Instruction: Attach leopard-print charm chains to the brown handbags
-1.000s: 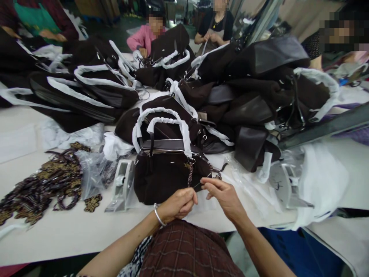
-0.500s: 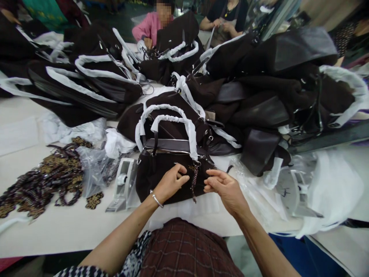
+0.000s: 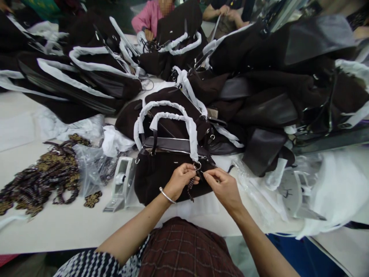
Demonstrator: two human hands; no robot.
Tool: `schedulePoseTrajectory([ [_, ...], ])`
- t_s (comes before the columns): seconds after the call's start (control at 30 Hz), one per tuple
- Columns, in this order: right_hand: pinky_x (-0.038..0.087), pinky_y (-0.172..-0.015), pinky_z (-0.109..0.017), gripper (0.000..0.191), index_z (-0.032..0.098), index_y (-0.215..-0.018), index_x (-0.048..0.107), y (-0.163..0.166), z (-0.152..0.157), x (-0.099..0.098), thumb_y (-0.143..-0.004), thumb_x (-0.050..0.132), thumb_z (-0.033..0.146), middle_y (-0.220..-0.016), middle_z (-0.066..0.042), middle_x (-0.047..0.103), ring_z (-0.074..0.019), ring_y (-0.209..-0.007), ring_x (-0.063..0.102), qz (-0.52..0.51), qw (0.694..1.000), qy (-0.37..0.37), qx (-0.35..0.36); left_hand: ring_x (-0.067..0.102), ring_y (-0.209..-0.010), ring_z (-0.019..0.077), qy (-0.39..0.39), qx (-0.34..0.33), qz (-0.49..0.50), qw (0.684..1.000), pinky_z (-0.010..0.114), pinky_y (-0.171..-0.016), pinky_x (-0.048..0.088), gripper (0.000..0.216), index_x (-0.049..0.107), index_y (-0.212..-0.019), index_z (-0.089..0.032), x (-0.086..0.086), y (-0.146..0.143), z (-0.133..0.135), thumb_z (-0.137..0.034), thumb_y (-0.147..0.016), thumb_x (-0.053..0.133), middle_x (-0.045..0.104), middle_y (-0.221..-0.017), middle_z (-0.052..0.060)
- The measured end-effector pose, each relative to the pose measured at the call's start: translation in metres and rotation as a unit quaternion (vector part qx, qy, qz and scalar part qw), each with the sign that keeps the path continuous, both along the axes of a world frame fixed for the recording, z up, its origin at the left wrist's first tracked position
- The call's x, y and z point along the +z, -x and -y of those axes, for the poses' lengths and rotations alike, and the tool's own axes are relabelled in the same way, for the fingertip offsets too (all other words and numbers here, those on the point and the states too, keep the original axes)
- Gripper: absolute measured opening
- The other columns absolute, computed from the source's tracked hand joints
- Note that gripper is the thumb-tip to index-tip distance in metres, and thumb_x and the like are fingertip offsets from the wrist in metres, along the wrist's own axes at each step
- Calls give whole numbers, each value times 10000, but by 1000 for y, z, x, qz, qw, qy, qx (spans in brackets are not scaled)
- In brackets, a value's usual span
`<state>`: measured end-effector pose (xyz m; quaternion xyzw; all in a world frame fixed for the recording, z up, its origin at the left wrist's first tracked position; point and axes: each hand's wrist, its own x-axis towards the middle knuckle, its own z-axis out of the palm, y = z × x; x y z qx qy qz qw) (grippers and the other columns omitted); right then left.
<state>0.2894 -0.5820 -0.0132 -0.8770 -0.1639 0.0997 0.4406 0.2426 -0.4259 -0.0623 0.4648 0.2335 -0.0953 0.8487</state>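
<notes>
A dark brown handbag [image 3: 152, 179] stands before me, its two upright handles [image 3: 167, 104] wrapped in white paper. From the foot of the front handle hangs a metal ring [image 3: 197, 165] with a braided charm [image 3: 190, 187] below it. My left hand [image 3: 181, 180] is closed on the charm's upper part, just under the ring. My right hand [image 3: 223, 186] pinches with thumb and forefinger right beside the ring. Whatever lies between those right fingertips is too small to name.
Several braided charms [image 3: 43, 175] are heaped at the left, beside plastic bags [image 3: 89, 165]. A tape dispenser [image 3: 122, 181] stands left of the handbag, another [image 3: 300, 192] at right. More dark bags [image 3: 259, 84] pile up behind. Two people [image 3: 147, 19] sit across the table.
My left hand has moved right and closed on the charm, which hung free before. The right hand has come in close to the ring. The camera view has shifted slightly.
</notes>
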Motion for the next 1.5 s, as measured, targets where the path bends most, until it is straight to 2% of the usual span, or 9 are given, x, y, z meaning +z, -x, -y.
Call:
schedulePoseTrajectory([
  [0.2, 425, -640, -261, 172, 210, -736, 683, 0, -11, -6, -853, 557, 208, -723, -14, 642, -140, -652, 575, 72, 994, 62, 61, 655, -685, 123, 109, 17, -19, 994, 224, -614, 528, 302, 545, -925, -122, 8, 9, -6, -275, -745, 733, 647, -810, 44],
  [0.5, 404, -623, -257, 163, 206, -697, 663, -2, -16, -5, -828, 571, 174, -689, -2, 618, -134, -625, 554, 76, 991, 90, 70, 662, -683, 132, 93, 26, -17, 995, 250, -638, 545, 301, 548, -860, -124, 7, 11, -6, -295, -724, 755, 652, -799, 44],
  [0.63, 414, -654, -261, 169, 206, -720, 661, -3, -19, -6, -856, 561, 195, -721, -10, 629, -146, -676, 579, 73, 991, 76, 83, 648, -681, 133, 22, 5, -1, 1000, 268, -671, 528, 294, 569, -867, -127, 6, 11, -4, -317, -725, 742, 636, -737, 22],
  [0.73, 425, -679, -268, 178, 209, -728, 652, -3, -20, -7, -876, 554, 214, -736, -15, 630, -156, -708, 592, 80, 990, 69, 97, 615, -698, 125, -115, -16, 35, 993, 241, -673, 486, 246, 614, -858, -131, 8, 11, -8, -324, -742, 713, 641, -747, 21],
  [1.03, 461, -714, -287, 155, 221, -817, 679, -2, -20, -11, -898, 547, 226, -789, -29, 649, -170, -751, 614, 83, 986, 66, 131, 531, -653, 119, -416, -32, 107, 902, 218, -621, 387, 188, 611, -658, -177, 23, 3, -20, -281, -815, 599, 597, -662, -13],
  [1.1, 483, -730, -293, 111, 223, -918, 680, 0, -19, -10, -884, 576, 242, -827, -31, 661, -172, -761, 621, 79, 992, 40, 95, 548, -640, 117, -428, -11, 103, 898, 216, -622, 401, 182, 588, -691, -190, 23, 5, -21, -286, -845, 569, 604, -670, -15],
  [1.23, 503, -857, -351, 249, 235, -1107, 636, 6, -17, -5, -862, 618, 275, -1005, -62, 660, -205, -914, 629, 110, 994, -15, 23, 595, -592, 111, -362, 6, 83, 929, 211, -591, 448, 196, 531, -789, -200, 24, 15, -21, -330, -919, 465, 632, -703, -9],
  [1.4, 494, -896, -366, 130, 257, -946, 699, 8, -18, -7, -887, 586, 236, -1016, -57, 668, -205, -990, 617, 111, 987, -56, 105, 593, -624, 114, -361, -30, 138, 922, 213, -631, 462, 220, 543, -782, -195, 32, 25, -15, -353, -922, 482, 593, -676, -15],
  [1.5, 483, -884, -357, 94, 234, -867, 688, 7, -16, -11, -884, 596, 231, -990, -50, 685, -197, -966, 622, 79, 989, -79, 93, 589, -668, 125, -357, -3, 143, 923, 231, -668, 465, 228, 559, -812, -191, 29, 22, -18, -338, -941, 442, 602, -729, -1],
])
